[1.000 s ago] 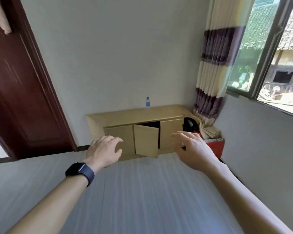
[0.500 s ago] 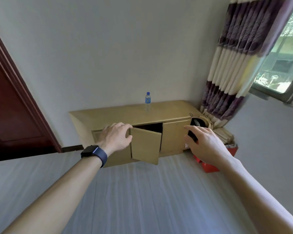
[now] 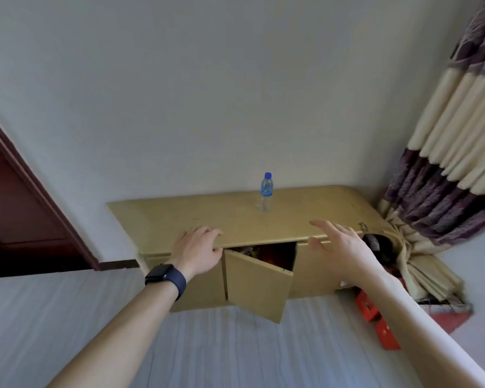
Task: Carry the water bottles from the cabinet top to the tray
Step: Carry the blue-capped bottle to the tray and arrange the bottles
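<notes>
On cabinet top (image 3: 179, 217), rear: water bottle (image 3: 266, 191), upright.
L hand (image 3: 198, 252): cabinet front edge, loosely bent, empty.
R hand (image 3: 339, 242): same edge, spread, empty.
Risk: hasty reach cld tip bottle; ajar door (image 3: 256, 284) cld snag legs.

Bare cabinet top (image 3: 179, 214) spreads left, right and in front of the water bottle (image 3: 266, 193) at frame centre; the wall (image 3: 235, 107) stands close behind it. Below, a half-open cabinet door (image 3: 256, 284) juts forward; a bunched curtain (image 3: 431, 197) crowds the right end.
</notes>
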